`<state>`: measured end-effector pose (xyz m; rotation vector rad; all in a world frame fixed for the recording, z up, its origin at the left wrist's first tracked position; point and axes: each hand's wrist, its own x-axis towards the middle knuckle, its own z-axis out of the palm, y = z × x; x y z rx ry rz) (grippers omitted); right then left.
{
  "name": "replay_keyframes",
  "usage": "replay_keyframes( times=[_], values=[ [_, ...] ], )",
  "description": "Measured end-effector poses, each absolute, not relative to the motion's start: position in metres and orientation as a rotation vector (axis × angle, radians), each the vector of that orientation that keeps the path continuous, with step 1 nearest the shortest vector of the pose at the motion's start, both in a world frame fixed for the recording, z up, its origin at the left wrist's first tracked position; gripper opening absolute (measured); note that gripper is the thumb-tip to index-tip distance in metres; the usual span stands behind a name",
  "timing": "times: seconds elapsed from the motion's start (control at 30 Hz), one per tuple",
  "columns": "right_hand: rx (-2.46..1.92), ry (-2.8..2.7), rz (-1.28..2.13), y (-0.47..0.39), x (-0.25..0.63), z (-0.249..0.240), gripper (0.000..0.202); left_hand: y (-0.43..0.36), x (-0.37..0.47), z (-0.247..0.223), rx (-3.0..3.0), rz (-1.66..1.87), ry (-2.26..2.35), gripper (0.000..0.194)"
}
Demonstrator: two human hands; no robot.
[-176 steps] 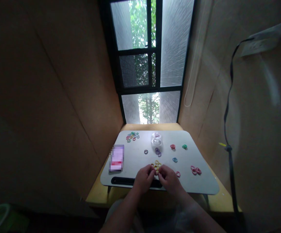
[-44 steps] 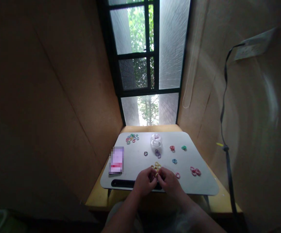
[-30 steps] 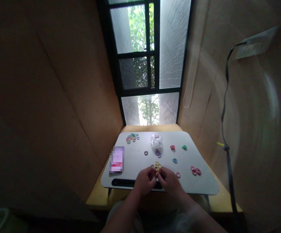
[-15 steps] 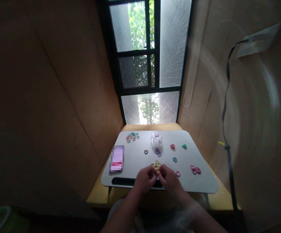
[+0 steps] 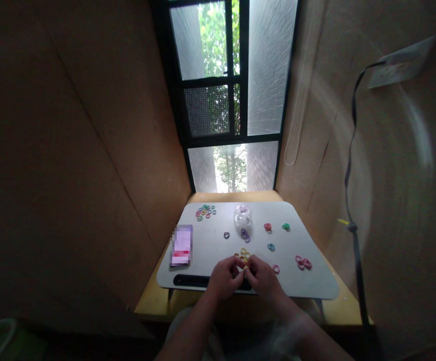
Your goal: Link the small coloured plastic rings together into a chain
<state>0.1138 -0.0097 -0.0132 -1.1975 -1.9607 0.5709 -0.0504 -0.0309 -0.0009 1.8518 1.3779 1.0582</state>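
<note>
My left hand [image 5: 226, 276] and my right hand [image 5: 260, 275] meet near the front edge of the white lap table [image 5: 210, 245]. Their fingertips pinch a small yellow band [image 5: 245, 268] between them. Just beyond the fingers lie more yellow bands [image 5: 243, 252]. A pink band [image 5: 276, 269] is beside my right hand. Farther back are purple bands [image 5: 245, 234], a dark band [image 5: 227, 235] and blue bands [image 5: 271, 247].
A clear jar [image 5: 243, 218] stands at the back middle. Mixed bands [image 5: 204, 212] lie back left, above a phone [image 5: 182, 245]. Red [image 5: 268, 227], green [image 5: 286, 227] and pink bands [image 5: 303, 262] lie right. A black slot [image 5: 191, 281] runs along the front.
The yellow band between my fingertips shows more clearly now. My fingers have shifted slightly around it, while the other bands have stayed in place.
</note>
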Motion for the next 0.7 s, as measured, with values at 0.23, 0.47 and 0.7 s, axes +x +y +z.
replay_keyframes(
  times=[0.23, 0.47, 0.7],
  values=[
    [-1.191, -1.971, 0.572, -0.0100, 0.1141, -0.0137, 0.012, -0.0318, -0.0500, 0.0014, 1.858, 1.059, 1.386, 0.016],
    [-1.196, -1.976, 0.545, -0.0108, 0.1138, -0.0118, 0.011, -0.0308, -0.0486, 0.0002, 1.896, 1.064, 1.462, 0.012],
    [-1.193, -1.967, 0.538, -0.0110, 0.1128, -0.0133, 0.010, -0.0313, -0.0480, 0.0021, 1.886, 1.037, 1.501, 0.011]
  ],
)
